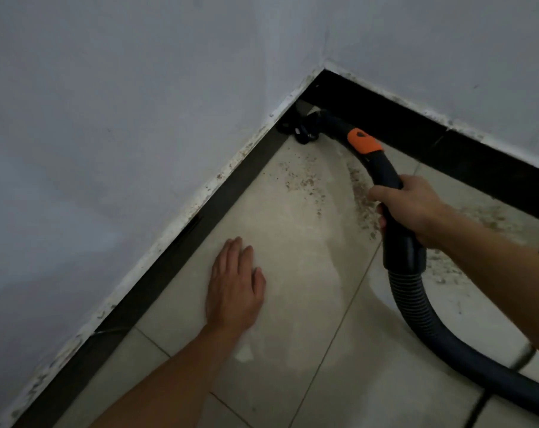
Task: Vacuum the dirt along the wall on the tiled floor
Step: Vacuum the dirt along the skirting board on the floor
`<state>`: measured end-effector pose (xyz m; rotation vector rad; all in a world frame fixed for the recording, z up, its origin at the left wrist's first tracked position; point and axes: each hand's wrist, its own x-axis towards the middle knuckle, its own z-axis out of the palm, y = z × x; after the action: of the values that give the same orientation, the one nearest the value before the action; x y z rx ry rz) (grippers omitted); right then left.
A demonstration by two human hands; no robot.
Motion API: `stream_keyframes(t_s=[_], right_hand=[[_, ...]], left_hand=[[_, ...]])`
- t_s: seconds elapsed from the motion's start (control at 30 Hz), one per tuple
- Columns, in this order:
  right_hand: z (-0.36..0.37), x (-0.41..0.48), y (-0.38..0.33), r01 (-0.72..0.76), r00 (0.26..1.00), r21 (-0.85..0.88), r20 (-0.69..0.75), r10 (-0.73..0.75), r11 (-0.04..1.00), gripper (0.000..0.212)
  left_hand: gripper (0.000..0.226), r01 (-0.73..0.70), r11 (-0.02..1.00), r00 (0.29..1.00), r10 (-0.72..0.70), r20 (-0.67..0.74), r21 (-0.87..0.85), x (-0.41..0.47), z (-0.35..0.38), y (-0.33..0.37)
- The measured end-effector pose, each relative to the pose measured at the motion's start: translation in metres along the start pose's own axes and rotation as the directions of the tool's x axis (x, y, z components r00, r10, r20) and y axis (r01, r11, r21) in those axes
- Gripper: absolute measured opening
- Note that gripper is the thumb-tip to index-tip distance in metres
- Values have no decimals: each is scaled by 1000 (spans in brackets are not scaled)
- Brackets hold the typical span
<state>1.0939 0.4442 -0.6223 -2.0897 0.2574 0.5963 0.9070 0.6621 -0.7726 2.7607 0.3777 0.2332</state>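
In the head view I look down at a pale tiled floor [293,350] where two grey-white painted walls [138,118] meet in a corner. A black strip of skirting tile [169,251] runs along the bottom of both walls.

The right hand [413,208] holds the curved black plastic vacuum handle [385,171]. Its fingers are curled tight round the tube, just below the orange plastic slider [364,140]. The small black vacuum nozzle [305,128] sits right in the corner of the floor, touching the skirting. I cannot tell its exact shape, as it is dark there. Below the hand, the black ribbed hose [416,310] bends down and runs off toward the bottom right edge of the floor.

The left hand [234,285] lies flat on a tile near the left wall, palm down, fingers straight and close together, holding nothing.

The brown crumbs of dirt [305,180] lie on the tile near the corner, on both sides of the handle. More dirt lies along the right wall, behind the right arm. A paler strip of tile runs between the crumbs.
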Motion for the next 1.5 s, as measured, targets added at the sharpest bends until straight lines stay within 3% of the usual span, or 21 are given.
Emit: stream_keyframes(t_s=[0.27, 0.47, 0.73, 0.87, 1.07, 1.13, 1.23, 1.33, 1.5], right_hand=[[-12, -39, 23, 77, 984, -178, 170, -47, 981, 14], [-40, 8, -1, 47, 999, -271, -5, -51, 961, 21], [-57, -25, 12, 31, 999, -395, 43, -15, 918, 14], [-42, -66, 42, 31, 996, -323, 94, 0, 946, 13], [-19, -69, 37, 11, 999, -279, -37, -22, 960, 15], [-9, -66, 29, 23, 1000, -278, -13, -28, 960, 16], [-3, -70, 26, 61, 997, -332, 71, -39, 941, 16], [-19, -74, 28, 51, 998, -463, -16, -66, 885, 17], [-51, -87, 35, -33, 999, -462, -48, 13, 886, 16]], left_hand=[[47, 50, 997, 993, -56, 106, 60, 0, -13, 9], [47, 57, 996, 991, -65, 117, 70, 0, -11, 9], [47, 53, 996, 994, -59, 95, 68, 3, -9, 11], [48, 52, 997, 994, -57, 91, 54, 5, -7, 9], [49, 43, 996, 993, -50, 102, 75, 3, -11, 9], [49, 40, 997, 995, -46, 92, 72, 4, -10, 8], [48, 25, 998, 996, -31, 86, 61, 4, -10, 7], [49, 24, 998, 997, -28, 74, 54, 4, -9, 6], [48, 22, 999, 997, -25, 67, 47, 3, -7, 6]])
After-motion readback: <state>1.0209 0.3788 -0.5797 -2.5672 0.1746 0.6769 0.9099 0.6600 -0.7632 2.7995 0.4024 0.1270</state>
